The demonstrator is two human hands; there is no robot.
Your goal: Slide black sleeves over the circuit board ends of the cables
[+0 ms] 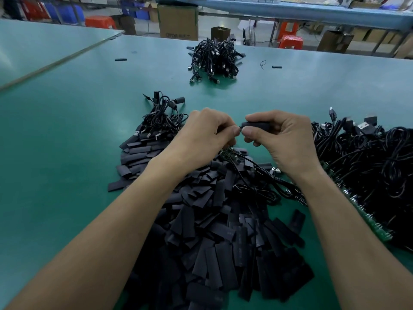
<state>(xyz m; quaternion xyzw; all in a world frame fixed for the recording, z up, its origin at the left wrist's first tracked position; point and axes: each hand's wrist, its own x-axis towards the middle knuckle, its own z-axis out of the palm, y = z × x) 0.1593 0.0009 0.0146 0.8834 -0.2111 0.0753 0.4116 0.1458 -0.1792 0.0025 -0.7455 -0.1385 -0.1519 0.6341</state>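
Black sleeve sits gripped in the right hand, fingers curled; left hand pinches its end.

Bright, cool, even light from above on the table, with a pale sheen far left of the grip. Shadows are soft, just a dim patch on the sleeves below the grip. The left hand and right hand are sharp, and so is the cable beneath. The gripped sleeve reads flat black. Behind the grip, the boxes go smeary. To its right, the cable heap loses detail. The edges bow and the forearms stretch.
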